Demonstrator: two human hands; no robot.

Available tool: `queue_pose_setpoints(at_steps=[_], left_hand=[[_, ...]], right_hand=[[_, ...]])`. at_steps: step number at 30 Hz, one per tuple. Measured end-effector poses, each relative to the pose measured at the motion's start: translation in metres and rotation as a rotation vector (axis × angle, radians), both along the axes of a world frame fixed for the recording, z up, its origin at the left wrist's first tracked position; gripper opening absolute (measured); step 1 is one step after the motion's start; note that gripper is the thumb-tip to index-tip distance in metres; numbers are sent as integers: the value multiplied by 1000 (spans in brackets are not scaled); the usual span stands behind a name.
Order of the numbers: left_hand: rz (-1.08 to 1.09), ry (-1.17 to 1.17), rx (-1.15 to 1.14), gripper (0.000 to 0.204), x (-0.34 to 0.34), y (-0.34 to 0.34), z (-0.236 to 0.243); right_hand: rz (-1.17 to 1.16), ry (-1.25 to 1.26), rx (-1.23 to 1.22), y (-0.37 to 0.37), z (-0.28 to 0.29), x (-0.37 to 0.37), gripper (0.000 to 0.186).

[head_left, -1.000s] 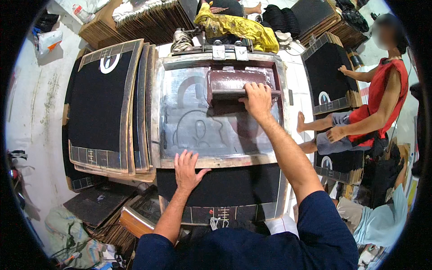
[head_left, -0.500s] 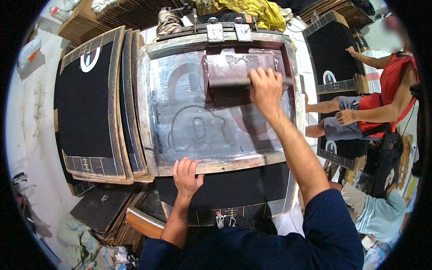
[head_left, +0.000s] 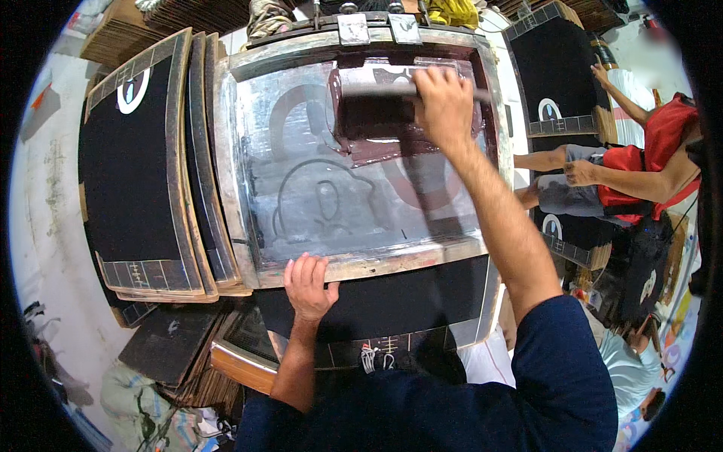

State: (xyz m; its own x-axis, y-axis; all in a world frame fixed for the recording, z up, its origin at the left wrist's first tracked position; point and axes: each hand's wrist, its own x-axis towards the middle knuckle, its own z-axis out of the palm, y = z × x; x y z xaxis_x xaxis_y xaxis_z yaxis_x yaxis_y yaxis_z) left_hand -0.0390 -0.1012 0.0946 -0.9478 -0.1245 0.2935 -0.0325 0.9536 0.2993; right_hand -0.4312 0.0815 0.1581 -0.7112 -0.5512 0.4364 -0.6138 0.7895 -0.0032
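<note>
My right hand [head_left: 446, 109] is wrapped round a long squeegee [head_left: 376, 90] near the far right part of a screen-printing frame [head_left: 410, 264]. Dark maroon ink [head_left: 373, 153] lies in front of the squeegee and smears the right inner side of the frame. Faint curved outlines show in the grey mesh [head_left: 324, 207]. My left hand [head_left: 309, 286] grips the near rail of the frame, its fingers over the top. Beneath the frame, a board with black cloth [head_left: 407, 300] sticks out toward me.
Boards with black cloth and a white-ringed print [head_left: 134, 181] lean in a stack at left. Two clamps [head_left: 354, 30] hold the frame's far edge. A person in red [head_left: 655, 166] stands at right by more printed boards [head_left: 553, 83]; another person in light blue [head_left: 633, 373] is lower right.
My right hand has pushed the squeegee slightly away from me across the mesh, and the ink patch shifted with it. My left hand stays on the rail. The whole view has tilted slightly.
</note>
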Motion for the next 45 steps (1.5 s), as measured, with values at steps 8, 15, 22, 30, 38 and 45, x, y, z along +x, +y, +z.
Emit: queue_pose_setpoints(at_steps=[8,15,22,30,38,45], left_hand=[[2,61,-21,54,-7,4,6],[-46,-74,159,50,-17,0,58],[-29,-76,183,47,-24,3,79],[-18,-124,214,46,-25,4,81],[-15,-95,196,44,-28,6,82],[-9,-71,222,44,-27,5,84]], right_hand=[[-10,-116,-49,31,-6,79,25],[-15,-190,-19,23,20,48,26],[82,-426,141,30,47,21,36],[116,-320,112,-5,26,-75,37],[63,-204,46,-13,13,-77,38],[106,-232,6,19,19,-6,37]])
